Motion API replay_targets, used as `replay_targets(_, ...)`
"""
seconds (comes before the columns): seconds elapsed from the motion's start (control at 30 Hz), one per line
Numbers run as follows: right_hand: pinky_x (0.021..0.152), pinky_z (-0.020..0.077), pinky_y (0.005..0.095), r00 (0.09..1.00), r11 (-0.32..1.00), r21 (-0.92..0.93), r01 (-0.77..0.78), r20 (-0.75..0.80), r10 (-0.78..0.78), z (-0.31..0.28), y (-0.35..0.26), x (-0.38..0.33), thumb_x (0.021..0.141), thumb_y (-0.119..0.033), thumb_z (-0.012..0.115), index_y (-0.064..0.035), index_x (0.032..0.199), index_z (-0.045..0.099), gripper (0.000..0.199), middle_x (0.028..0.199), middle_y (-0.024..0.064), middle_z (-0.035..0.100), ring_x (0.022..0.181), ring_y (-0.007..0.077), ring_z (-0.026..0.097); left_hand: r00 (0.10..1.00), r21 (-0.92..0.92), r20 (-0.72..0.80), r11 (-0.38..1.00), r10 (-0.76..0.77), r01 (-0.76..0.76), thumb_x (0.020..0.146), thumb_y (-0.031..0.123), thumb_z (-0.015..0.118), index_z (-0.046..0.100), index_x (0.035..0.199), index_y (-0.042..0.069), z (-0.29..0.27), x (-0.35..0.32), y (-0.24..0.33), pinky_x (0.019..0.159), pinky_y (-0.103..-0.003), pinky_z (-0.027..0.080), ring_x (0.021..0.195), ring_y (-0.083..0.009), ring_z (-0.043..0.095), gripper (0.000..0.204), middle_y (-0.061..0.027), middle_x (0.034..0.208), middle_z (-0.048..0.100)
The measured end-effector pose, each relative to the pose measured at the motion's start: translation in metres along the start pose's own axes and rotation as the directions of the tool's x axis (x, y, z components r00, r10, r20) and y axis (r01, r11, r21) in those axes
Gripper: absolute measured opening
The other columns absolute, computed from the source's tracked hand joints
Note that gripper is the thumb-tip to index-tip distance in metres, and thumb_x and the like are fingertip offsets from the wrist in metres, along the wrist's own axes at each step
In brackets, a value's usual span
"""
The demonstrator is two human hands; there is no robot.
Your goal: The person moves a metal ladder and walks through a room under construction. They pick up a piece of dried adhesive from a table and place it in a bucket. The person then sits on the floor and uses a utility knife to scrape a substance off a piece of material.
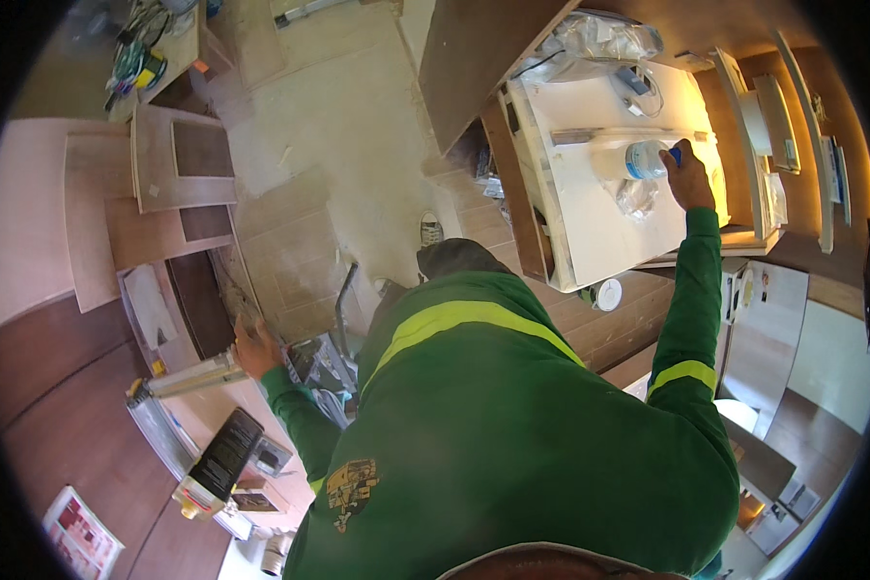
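My right hand is closed at the blue-capped end of a clear plastic bottle with a blue and white label. The bottle is over a white panel top, and crumpled clear plastic lies beside it. Low on the left, my left hand has its fingers apart and holds nothing that I can see. It is next to the end of a pale wooden strip; whether it touches the strip, I cannot tell.
A black and yellow can stands at the lower left. Wooden drawer fronts and panels stick out on the left. An adapter with a cable lies on the white top. A white round tub sits below its near edge.
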State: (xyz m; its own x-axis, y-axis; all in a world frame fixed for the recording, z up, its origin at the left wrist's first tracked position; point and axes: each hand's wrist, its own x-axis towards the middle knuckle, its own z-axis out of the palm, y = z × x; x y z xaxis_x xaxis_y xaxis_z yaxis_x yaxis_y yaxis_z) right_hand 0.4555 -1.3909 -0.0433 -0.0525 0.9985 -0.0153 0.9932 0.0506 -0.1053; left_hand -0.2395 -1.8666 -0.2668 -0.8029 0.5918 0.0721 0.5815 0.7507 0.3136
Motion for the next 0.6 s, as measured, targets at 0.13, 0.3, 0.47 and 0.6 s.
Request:
replay_targets(0.13, 0.078, 0.0529, 0.0563, 0.997, 0.996, 0.076, 0.055, -0.056, -0.051, -0.024, -0.048, -0.023, 0.101, -0.033, 0.067, -0.0038, 0.112, 0.055, 0.034, 0.098, 0.0301, 0.069, 0.094, 0.0533, 0.067, 0.985, -0.22, -0.078, 0.961, 0.156, -0.169, 0.093, 0.026, 0.075, 0.063, 0.141, 0.009, 0.008, 0.011, 0.015, 0.098, -0.047, 0.051, 0.105, -0.034, 0.069, 0.053, -0.0144, 0.11, 0.075)
replay_targets(0.3, 0.066, 0.0482, 0.0446, 0.961, 0.952, 0.146, 0.27, -0.102, -0.257, -0.055, -0.131, -0.033, 0.1, -0.027, 0.07, -0.0015, 0.102, 0.055, 0.029, 0.077, 0.0205, 0.059, 0.069, 0.0358, 0.059, 0.923, -0.377, 0.21, 0.898, 0.323, -0.228, 0.092, 0.022, 0.078, 0.061, 0.144, 0.011, -0.011, 0.035, 0.159, 0.097, -0.044, 0.054, 0.11, -0.0313, 0.068, 0.056, -0.0144, 0.121, 0.071)
replay_targets(0.47, 0.063, 0.0446, 0.0389, 0.881, 0.818, 0.359, 0.45, -0.027, -0.473, -0.052, -0.196, -0.035, 0.099, -0.019, 0.069, -0.0028, 0.1, 0.055, 0.022, 0.073, 0.0143, 0.05, 0.065, 0.0251, 0.05, 0.682, -0.606, 0.204, 0.638, 0.703, -0.476, 0.089, 0.028, 0.08, 0.052, 0.152, 0.009, -0.008, 0.052, 0.296, 0.105, -0.049, 0.048, 0.119, -0.0384, 0.061, 0.072, -0.0202, 0.128, 0.064)
replay_targets(0.6, 0.062, 0.0463, 0.0395, 0.715, 0.592, 0.522, 0.614, -0.05, -0.698, 0.003, -0.249, -0.022, 0.096, -0.016, 0.074, -0.0036, 0.101, 0.057, 0.021, 0.076, 0.0144, 0.054, 0.065, 0.0271, 0.055, 0.612, -0.672, 0.098, 0.506, 0.785, -0.541, 0.079, 0.028, 0.087, 0.042, 0.157, 0.007, -0.017, 0.039, 0.348, 0.107, -0.051, 0.046, 0.124, -0.0414, 0.058, 0.092, -0.0219, 0.136, 0.057)
